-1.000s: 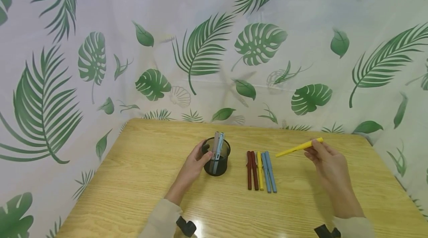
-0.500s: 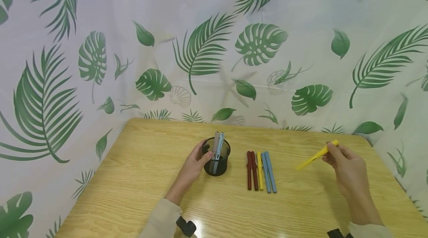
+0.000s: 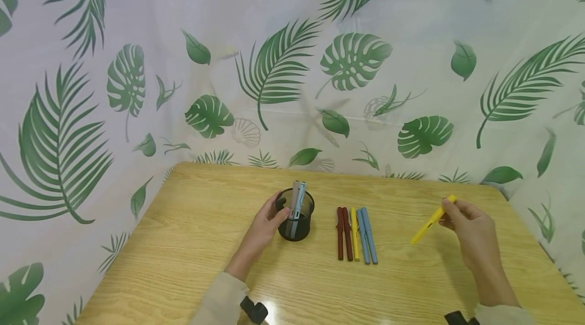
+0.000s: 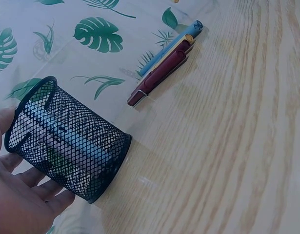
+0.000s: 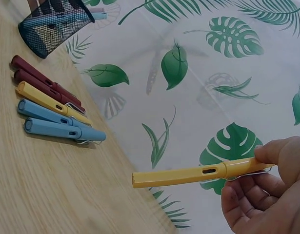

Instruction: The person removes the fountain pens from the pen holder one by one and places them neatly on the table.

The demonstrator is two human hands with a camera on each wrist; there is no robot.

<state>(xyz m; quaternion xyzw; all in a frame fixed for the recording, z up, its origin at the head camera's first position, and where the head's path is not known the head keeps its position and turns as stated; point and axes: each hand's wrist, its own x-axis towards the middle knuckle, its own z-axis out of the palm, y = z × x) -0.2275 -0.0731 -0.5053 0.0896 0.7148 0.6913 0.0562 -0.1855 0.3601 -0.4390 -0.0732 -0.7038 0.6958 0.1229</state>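
My left hand (image 3: 261, 226) grips the black mesh pen holder (image 4: 71, 141), with the thumb at its rim and fingers along its side. A grey pen (image 3: 294, 198) and a light blue pen (image 3: 300, 202) stand inside it. Well to the right, my right hand (image 3: 475, 236) pinches a yellow fountain pen (image 5: 189, 174) near its clip end, above the table. The pen slants, its free end pointing down and left. Between the hands lie two dark red pens (image 3: 340, 236), another yellow pen (image 3: 355, 238) and two blue pens (image 3: 371, 238), side by side.
The wooden table (image 3: 183, 254) reaches back to a white cloth backdrop (image 3: 283, 147) printed with green leaves. Black wrist cameras (image 3: 254, 310) sit on both wrists beside light sleeves (image 3: 221, 299).
My right hand has moved right and toward me with the yellow pen, whose free end now points lower. The left hand, the pen holder and the row of pens stay in place.
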